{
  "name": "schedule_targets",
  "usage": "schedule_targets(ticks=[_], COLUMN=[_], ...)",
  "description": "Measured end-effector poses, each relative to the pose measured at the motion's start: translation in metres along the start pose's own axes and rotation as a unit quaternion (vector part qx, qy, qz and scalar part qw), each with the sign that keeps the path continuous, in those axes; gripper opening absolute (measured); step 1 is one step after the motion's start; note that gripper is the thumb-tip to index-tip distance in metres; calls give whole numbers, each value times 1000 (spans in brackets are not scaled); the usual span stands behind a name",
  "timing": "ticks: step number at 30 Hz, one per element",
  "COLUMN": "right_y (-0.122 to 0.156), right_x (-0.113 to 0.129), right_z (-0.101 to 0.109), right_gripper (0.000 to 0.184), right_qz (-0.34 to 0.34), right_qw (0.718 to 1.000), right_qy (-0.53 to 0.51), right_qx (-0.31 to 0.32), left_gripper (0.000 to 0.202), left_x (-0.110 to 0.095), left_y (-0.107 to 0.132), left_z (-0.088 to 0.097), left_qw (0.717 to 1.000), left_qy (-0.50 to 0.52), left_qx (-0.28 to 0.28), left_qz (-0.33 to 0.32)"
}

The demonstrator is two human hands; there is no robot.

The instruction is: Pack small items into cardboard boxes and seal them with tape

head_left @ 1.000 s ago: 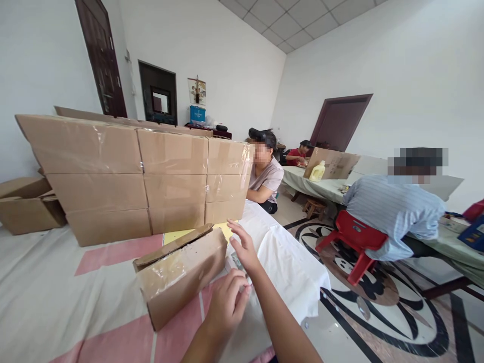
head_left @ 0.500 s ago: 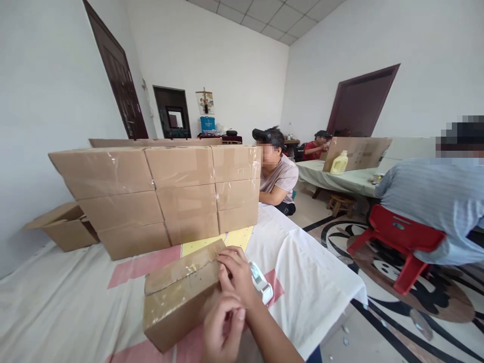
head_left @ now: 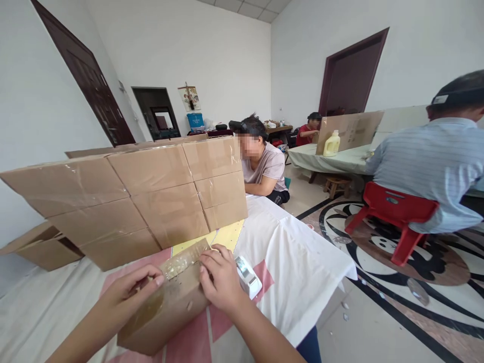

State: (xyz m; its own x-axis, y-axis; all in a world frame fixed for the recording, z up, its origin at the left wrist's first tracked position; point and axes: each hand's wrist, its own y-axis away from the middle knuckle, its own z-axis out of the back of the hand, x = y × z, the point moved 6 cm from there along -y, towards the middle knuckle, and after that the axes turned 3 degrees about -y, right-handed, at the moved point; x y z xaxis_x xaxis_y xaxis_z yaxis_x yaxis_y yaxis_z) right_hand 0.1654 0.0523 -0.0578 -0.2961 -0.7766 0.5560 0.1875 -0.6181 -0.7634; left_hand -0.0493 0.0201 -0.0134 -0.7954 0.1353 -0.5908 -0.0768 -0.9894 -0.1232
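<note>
A small cardboard box [head_left: 166, 307] wrapped in shiny tape lies on the cloth-covered table [head_left: 302, 262] in front of me. My left hand [head_left: 126, 290] grips its near left top edge, fingers curled over the flap. Over the box's right end my right hand [head_left: 221, 277] is closed, fingers pressing on the taped flap. A white tape dispenser [head_left: 247, 275] lies on the table just right of my right hand.
A wall of taped cardboard boxes [head_left: 151, 196] stands behind the small box. An open carton [head_left: 41, 247] sits at the far left. A person [head_left: 260, 164] sits at the table's far end. Another person [head_left: 434, 166] sits on a red chair [head_left: 393, 217] at right.
My left hand has moved from near my right wrist to the box's left top edge. My right hand stays on the box's right end. The view has shifted down and left.
</note>
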Motion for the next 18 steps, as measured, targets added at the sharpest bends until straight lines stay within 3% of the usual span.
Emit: schedule_targets(ticks=[9,18], right_y=[-13,-11], right_x=[-5,-6], right_z=[-5,-7], right_gripper=[19,17], right_qz=[-66,-76], right_qw=[994,993], right_qy=[47,54], right_qx=[72,76], left_gripper=[51,46], left_x=[11,16], left_y=[-16,-20], left_z=[-3,-8], left_qw=[998,992], left_qy=[43,96], left_qx=[1,33], left_qz=[44,77])
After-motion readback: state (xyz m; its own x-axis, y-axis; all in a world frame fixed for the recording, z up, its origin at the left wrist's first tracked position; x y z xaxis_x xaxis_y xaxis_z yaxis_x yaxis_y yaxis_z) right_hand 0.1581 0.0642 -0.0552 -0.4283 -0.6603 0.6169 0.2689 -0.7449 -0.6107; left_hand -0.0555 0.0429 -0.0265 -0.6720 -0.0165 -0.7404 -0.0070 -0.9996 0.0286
